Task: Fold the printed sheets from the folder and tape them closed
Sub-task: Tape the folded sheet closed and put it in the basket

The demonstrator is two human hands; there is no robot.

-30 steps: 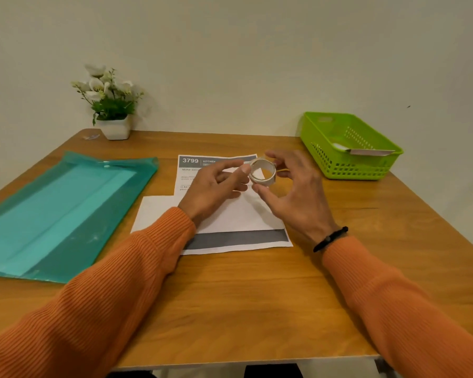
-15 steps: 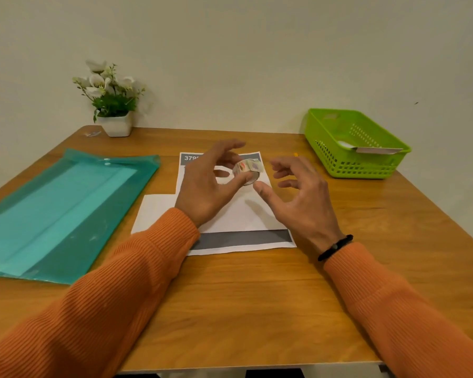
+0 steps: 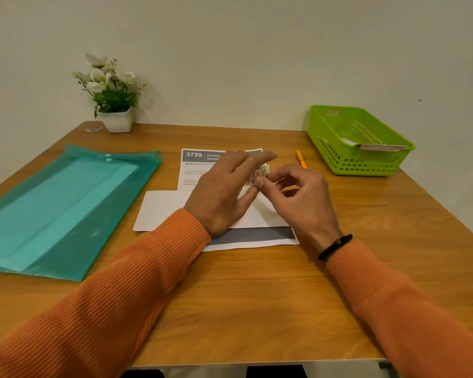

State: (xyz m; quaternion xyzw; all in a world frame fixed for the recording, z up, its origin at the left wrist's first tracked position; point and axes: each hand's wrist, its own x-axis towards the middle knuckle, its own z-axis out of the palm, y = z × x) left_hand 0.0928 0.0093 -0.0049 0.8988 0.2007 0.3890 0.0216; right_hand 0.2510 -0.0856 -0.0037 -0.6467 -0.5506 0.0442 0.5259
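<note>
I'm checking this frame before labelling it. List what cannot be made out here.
- Tape roll, head view: mostly hidden between the left hand and right hand; whether a tape end is lifted cannot be told.
- Printed sheet: its middle is covered by both hands; the small text is unreadable.
- Green basket: a card inside is partly hidden by the wall.
- Orange pen: its lower end is behind the right hand.
</note>
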